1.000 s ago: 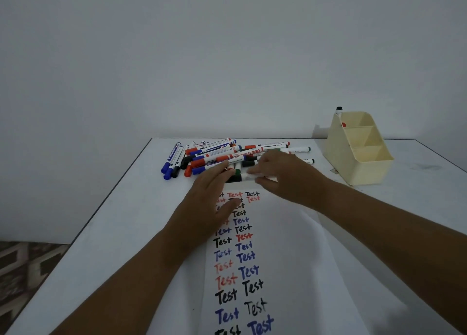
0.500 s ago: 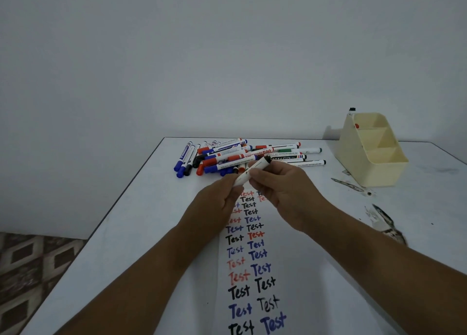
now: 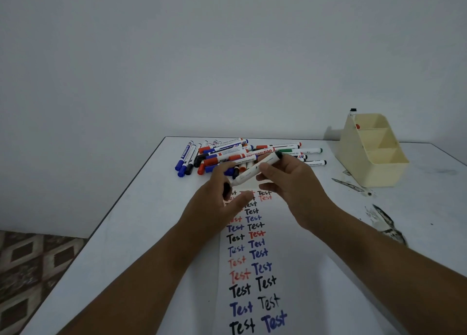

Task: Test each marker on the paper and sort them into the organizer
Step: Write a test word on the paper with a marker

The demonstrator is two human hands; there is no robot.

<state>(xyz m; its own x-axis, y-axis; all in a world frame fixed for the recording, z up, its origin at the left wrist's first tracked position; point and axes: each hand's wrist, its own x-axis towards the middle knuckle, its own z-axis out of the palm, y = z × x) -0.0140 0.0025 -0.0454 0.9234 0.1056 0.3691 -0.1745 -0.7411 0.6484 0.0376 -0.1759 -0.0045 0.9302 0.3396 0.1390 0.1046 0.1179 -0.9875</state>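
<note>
White plastic marker [image 3: 255, 169], held tilted in the right hand [image 3: 290, 183] with fingers and thumb pinched round its barrel, dark end pointing toward one o'clock. At eight o'clock from it, the left hand [image 3: 222, 200] curls loosely around a small dark piece, probably the black cap [image 3: 226, 189], which sits apart from the marker's lower end; the uncapping step looks just done, though the tip itself is hard to make out. Directly below both hands, at six o'clock, lies the paper [image 3: 290, 271], covered in two columns of the word "Test" in black, blue and red. At twelve o'clock, just beyond the hands, a pile of markers [image 3: 240, 154] with blue, red, black and green caps lies waiting on the table [image 3: 126, 221]. At two o'clock, well apart, stands the cream organizer [image 3: 374, 157] with three compartments; the farthest holds one or two markers. Next, the tip likely needs lowering onto bare paper to write, then recapping.
</note>
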